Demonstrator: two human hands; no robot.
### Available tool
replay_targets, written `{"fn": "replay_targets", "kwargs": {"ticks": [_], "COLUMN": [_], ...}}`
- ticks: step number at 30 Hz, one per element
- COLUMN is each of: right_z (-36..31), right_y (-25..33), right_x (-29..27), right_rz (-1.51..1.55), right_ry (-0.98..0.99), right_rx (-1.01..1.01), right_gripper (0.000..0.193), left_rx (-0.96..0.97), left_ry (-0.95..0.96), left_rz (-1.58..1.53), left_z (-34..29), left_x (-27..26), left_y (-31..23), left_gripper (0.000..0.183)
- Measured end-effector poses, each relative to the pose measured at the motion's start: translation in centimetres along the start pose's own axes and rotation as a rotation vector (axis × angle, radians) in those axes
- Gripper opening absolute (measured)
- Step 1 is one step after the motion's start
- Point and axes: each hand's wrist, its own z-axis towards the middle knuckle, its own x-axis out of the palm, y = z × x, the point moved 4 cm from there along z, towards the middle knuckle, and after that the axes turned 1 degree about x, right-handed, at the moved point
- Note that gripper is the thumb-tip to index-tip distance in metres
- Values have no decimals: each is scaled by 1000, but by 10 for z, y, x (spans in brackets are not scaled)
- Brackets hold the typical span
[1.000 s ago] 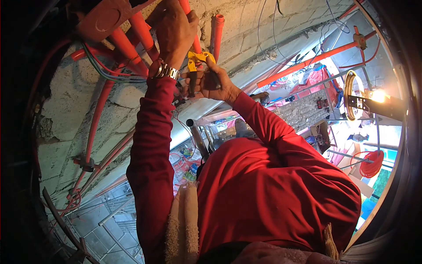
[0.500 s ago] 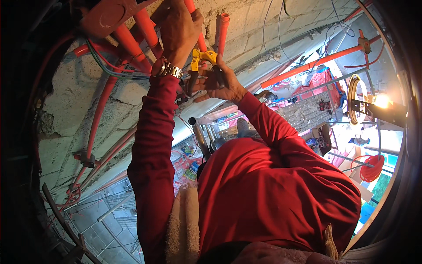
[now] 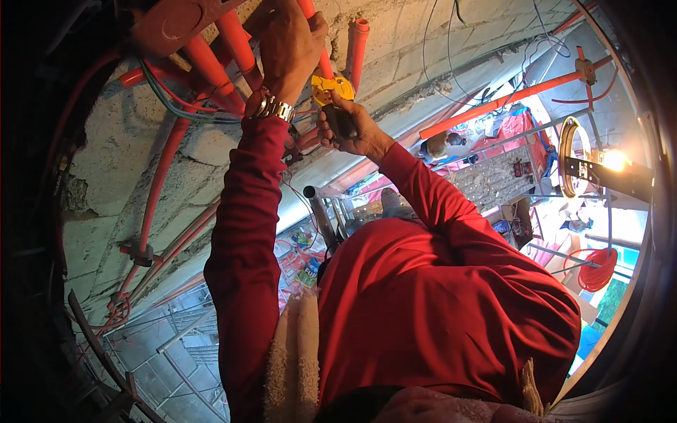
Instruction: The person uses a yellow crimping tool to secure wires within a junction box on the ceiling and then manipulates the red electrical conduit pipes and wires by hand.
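My left hand (image 3: 290,53), with a metal watch at its wrist, is raised at the top and closed around an orange conduit pipe (image 3: 324,65); some of its fingers are hidden. My right hand (image 3: 360,130) is to the right and a little lower, wrapped around the dark handles of a yellow pipe cutter (image 3: 333,89). The cutter's head sits across the lower part of that pipe, with its handles squeezed together. Another orange pipe stub (image 3: 360,49) stands just right of the cutter, apart from it.
An orange box (image 3: 173,25) and several thick pipes crowd the upper left against a rough block wall (image 3: 106,176). Green and red wires (image 3: 166,106) hang beside my left wrist. A long orange pipe (image 3: 508,106) crosses at right. Scaffold planks (image 3: 486,176) and a person (image 3: 438,146) are below.
The pipe cutter's spread handles have come together in my right hand, and its head has turned on the pipe. My left hand stays almost where it was. The person below has shifted.
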Motion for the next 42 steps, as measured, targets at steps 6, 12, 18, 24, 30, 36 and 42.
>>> {"fn": "replay_targets", "kwargs": {"ticks": [6,12,18,24,30,36,42], "right_z": [2,3,5,-3,-3,83,85], "right_y": [-3,-3,1,-3,2,-68,-49], "right_x": [67,23,18,72,20,26,-47], "right_rz": [-111,31,-115,-245,-220,-189,-635], "right_ry": [-138,-157,-235,-452,-522,-590,-325], "right_rx": [-162,-147,-131,-107,-158,-828,-714], "right_gripper": [87,73,64,54,45,28,25], "left_rx": [-123,-175,-134,-95,-85,-57,-223], "left_ry": [80,99,45,2,-60,-59,19], "left_rz": [-89,-54,-82,-184,-428,-152,-425], "left_z": [-7,-6,-2,-10,-9,-39,-38], "left_x": [-7,-10,-5,-7,17,28,28], "left_y": [14,9,5,1,-7,7,-34], "left_gripper": [46,44,41,36,36,69,38]}}
